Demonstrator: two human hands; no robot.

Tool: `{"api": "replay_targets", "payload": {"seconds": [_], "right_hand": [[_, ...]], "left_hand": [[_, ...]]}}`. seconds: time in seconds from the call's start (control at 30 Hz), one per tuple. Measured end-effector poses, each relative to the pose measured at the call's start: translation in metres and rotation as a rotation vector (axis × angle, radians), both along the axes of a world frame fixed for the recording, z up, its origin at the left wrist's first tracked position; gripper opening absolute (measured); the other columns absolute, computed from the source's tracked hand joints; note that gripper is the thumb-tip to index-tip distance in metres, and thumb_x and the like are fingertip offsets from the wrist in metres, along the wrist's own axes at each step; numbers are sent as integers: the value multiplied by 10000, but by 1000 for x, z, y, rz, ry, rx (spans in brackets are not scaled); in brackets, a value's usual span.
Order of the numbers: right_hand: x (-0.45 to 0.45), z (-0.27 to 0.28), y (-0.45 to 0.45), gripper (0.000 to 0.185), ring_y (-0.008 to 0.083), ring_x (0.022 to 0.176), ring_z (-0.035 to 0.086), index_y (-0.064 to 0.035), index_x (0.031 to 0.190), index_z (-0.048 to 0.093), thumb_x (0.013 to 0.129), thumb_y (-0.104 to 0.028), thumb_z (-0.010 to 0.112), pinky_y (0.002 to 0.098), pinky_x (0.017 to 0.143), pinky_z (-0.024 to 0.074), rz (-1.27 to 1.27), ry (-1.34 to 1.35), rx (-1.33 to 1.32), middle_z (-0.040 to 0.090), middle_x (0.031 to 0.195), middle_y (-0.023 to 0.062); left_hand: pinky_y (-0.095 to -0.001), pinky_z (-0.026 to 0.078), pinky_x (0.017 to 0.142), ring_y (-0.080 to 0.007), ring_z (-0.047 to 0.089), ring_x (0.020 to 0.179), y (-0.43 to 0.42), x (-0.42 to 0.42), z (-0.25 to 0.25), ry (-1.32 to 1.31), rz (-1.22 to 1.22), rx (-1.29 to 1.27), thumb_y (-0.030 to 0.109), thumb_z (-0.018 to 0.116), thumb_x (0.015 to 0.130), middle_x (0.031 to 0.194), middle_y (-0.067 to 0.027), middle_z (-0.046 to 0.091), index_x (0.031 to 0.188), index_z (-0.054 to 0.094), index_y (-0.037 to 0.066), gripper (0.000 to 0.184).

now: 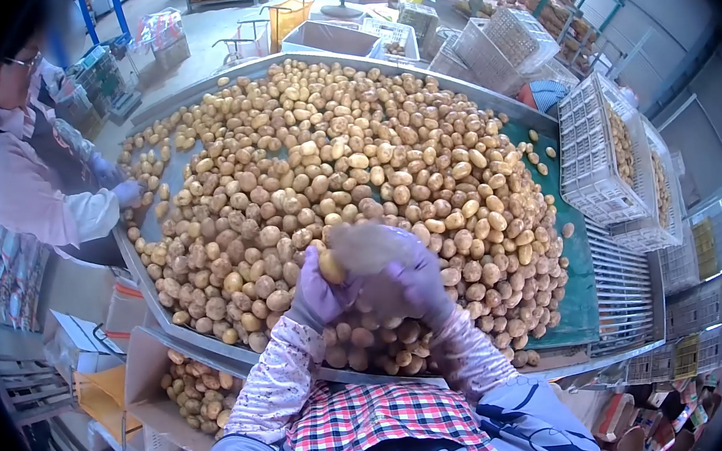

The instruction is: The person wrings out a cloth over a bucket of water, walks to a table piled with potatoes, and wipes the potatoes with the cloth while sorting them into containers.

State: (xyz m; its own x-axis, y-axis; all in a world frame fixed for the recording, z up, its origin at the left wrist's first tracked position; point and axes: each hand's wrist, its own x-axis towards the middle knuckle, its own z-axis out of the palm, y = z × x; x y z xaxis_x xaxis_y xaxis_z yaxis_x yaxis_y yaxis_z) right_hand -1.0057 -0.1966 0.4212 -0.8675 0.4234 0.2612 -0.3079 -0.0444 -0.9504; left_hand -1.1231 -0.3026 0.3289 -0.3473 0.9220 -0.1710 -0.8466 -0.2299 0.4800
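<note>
My left hand (pixel 320 292), in a purple glove, is closed around a potato (pixel 330 266) above the near part of the pile. Beside it my right hand (pixel 414 277), gloved too, is smeared by motion at the fingers, so whether it holds anything cannot be made out. Under and around both hands lies a broad heap of loose potatoes (pixel 246 203) on a metal sorting table (pixel 149 300). Several potatoes sit in shadow just below my hands.
A co-worker (pixel 43 178) at the left reaches gloved hands to the table's edge. White crates (pixel 597 150) of potatoes stand at the right, next to a slatted metal chute (pixel 622 278). Near the table's left front is a cardboard box (pixel 150 367) holding potatoes.
</note>
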Motion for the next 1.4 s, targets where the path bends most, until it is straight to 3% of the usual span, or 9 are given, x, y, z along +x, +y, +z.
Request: {"api": "replay_targets", "payload": {"seconds": [0.13,0.43,0.5,0.63,0.77,0.9,1.03,1.27,1.4], "right_hand": [[-1,-33,-24,493,213,1144,598,46,1308,545,888,-198,631,342,996,454,-326,-284,1000,639,1223,113],[-20,-20,20,385,195,1065,619,32,1244,588,882,-98,573,291,950,464,-86,-86,-473,655,1130,97],[-14,-22,6,442,240,1148,609,-20,1269,589,853,-153,653,308,934,502,-152,-71,130,648,1198,134],[-2,-26,-17,477,295,1123,623,-63,1254,615,827,-250,714,366,873,544,-314,-293,931,647,1202,167],[-9,-34,14,362,232,992,656,-23,1192,617,865,-175,648,347,832,541,-222,-207,178,674,1067,134],[-22,-24,2,297,241,940,665,0,1084,638,819,-124,692,348,830,523,-209,-135,-7,676,1007,122],[-18,-5,-27,463,247,984,663,-25,1139,643,728,-158,811,328,883,513,-104,-315,919,675,1084,139],[-31,-41,18,428,218,1009,637,-7,1217,603,797,-61,664,311,901,496,-161,-105,261,661,1103,79],[0,-17,51,457,184,1046,619,32,1241,571,823,-86,714,302,919,492,-375,-12,151,643,1156,78]], "left_hand": [[-340,531,805,-194,652,911,16,3,-40,700,48,-110,406,531,959,990,-44,682,1047,627,112,322],[-374,499,836,-210,627,892,-9,-19,-43,-430,-2,116,405,527,953,983,-33,660,1013,626,141,288],[-381,492,843,-213,621,888,-7,-19,-41,-322,35,52,404,526,951,981,-30,655,1006,626,148,281],[-396,478,857,-220,610,879,22,-4,-87,1019,275,-274,404,524,949,978,-25,645,991,626,161,266],[-380,479,768,-217,577,761,17,-10,-75,2029,434,-418,417,579,914,892,-29,617,948,613,137,284],[-370,483,721,-216,586,716,7,-6,-43,1636,773,-310,451,606,874,800,-53,620,878,652,136,319],[-369,497,680,-209,610,729,-6,2,-33,951,718,-172,503,567,890,783,-73,634,824,670,126,397],[-382,525,600,-253,629,786,-103,-8,6,-485,78,106,632,431,938,829,-96,643,952,695,27,660],[-316,533,593,-218,617,735,-209,-16,12,-11,633,-177,348,455,1009,919,-121,633,966,650,2,400]]}}
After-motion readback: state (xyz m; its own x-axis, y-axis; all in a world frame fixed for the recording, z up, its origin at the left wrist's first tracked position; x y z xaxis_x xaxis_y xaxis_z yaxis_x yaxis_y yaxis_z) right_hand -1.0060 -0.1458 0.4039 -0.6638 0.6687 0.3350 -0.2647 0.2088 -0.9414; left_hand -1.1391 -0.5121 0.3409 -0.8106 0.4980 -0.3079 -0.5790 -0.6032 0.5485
